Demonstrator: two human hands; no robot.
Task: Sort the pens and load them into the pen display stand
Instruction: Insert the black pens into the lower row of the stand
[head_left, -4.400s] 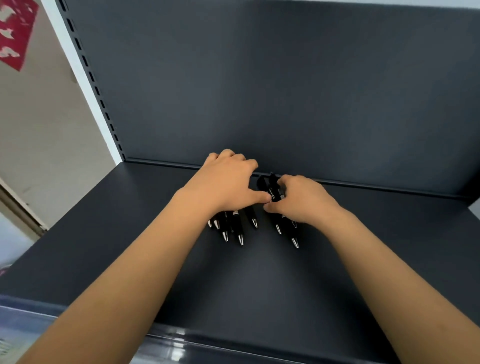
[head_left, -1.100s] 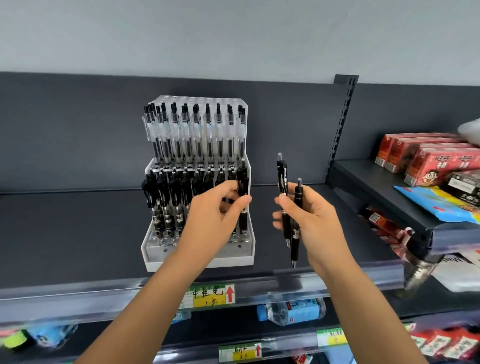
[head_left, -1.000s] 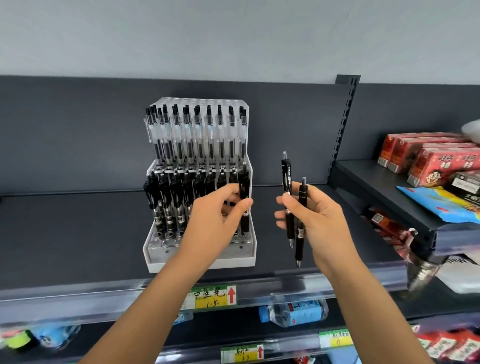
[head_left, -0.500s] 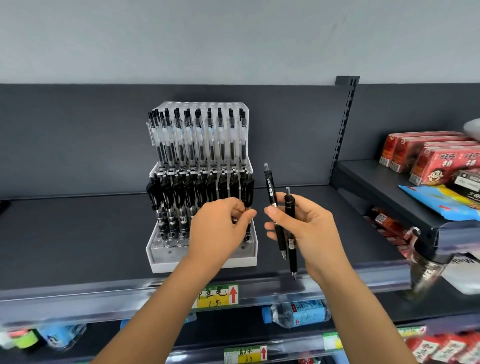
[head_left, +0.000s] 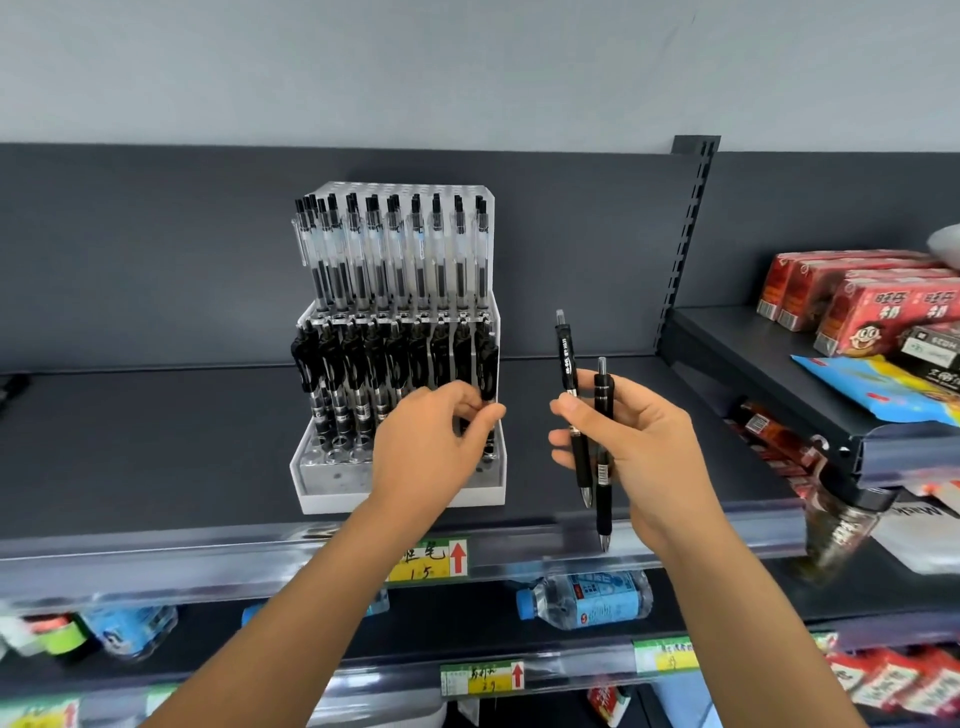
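Now, on the dark shelf (head_left: 156, 441) the white pen display stand (head_left: 400, 501) stands upright, with clear pens (head_left: 389, 249) in its top tier and a row of black pens (head_left: 358, 364) below. The left hand (head_left: 431, 457), fingers (head_left: 467, 402) curled, pinches a black pen (head_left: 487, 364) at the stand's right end. The right hand (head_left: 644, 447) grips two black pens (head_left: 566, 358) upright, tips down, just beside the stand.
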